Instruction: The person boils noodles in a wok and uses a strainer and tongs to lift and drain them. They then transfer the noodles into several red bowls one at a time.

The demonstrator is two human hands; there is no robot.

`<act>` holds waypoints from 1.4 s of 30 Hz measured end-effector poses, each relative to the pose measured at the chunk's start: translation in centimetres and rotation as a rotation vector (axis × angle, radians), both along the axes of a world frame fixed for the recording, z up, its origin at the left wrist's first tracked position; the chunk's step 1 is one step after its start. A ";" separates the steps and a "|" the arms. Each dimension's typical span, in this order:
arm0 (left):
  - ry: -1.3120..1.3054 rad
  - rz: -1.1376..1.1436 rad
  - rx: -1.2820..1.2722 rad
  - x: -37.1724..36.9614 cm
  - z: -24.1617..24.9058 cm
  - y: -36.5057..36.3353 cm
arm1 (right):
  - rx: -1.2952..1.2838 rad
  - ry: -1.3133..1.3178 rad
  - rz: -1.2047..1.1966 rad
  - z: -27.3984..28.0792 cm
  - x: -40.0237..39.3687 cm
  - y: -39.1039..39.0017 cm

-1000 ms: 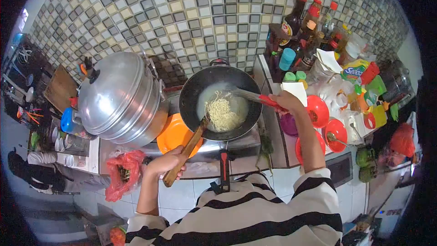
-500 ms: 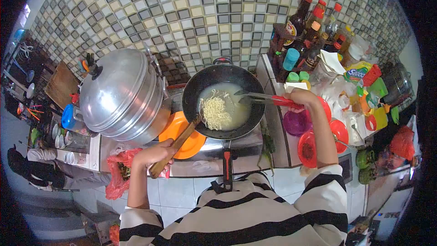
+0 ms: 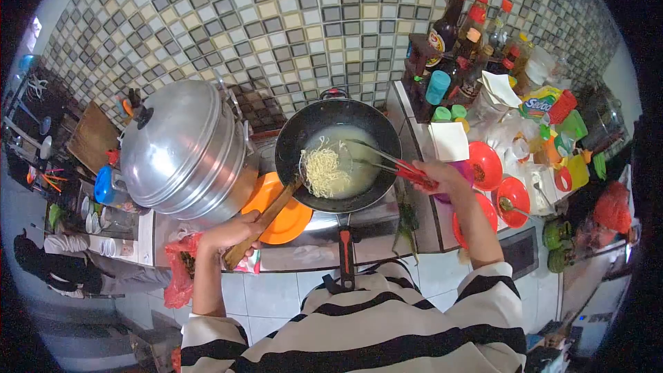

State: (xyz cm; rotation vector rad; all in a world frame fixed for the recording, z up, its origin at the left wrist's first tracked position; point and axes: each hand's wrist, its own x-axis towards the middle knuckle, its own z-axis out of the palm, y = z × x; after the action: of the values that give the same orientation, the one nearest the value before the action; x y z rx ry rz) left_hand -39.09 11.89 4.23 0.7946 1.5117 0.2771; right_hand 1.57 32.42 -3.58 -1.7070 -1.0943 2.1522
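A black wok (image 3: 312, 124) sits on the stove with pale broth and a heap of yellow noodles (image 3: 322, 171) in it. My left hand (image 3: 233, 233) grips the wooden handle of a skimmer (image 3: 271, 211) whose head lies under the noodles at the wok's left side. My right hand (image 3: 442, 178) holds red-handled metal tongs (image 3: 387, 161), their tips apart over the broth just right of the noodles. The wok's own black and red handle (image 3: 343, 252) points toward me.
A big lidded aluminium steamer (image 3: 181, 148) stands left of the wok, an orange plate (image 3: 282, 217) beneath its edge. Sauce bottles (image 3: 459, 31), red bowls (image 3: 487, 164) and packets crowd the counter on the right. A red plastic bag (image 3: 177, 269) hangs at the front left.
My right hand dropped lower and nearer to me, swinging the tongs so they point diagonally into the wok. My left hand kept the skimmer under the noodles.
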 end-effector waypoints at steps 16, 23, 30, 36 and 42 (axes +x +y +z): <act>-0.007 0.005 0.019 0.4 0.1 -0.5 | 0.313 0.281 -0.084 -3.1 -5.9 0.4; -0.075 0.069 -0.005 0.4 0.0 -0.4 | 0.468 0.260 -0.034 -0.5 -4.1 0.1; -0.462 0.255 -0.077 -0.3 -1.0 -0.1 | 0.595 -0.044 -0.022 3.2 -1.8 -1.3; -0.510 0.387 -0.029 1.3 -1.2 -0.4 | 0.540 0.031 -0.103 2.8 -0.8 -2.3; -0.295 0.377 0.132 3.5 -2.5 1.4 | 0.482 0.032 -0.125 2.8 -0.8 -3.2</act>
State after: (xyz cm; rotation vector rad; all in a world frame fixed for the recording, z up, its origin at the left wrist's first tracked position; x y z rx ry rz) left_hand -35.57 13.31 1.68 0.5373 1.3627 0.7486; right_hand 0.73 29.26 -0.77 -1.4670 -1.3231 1.6592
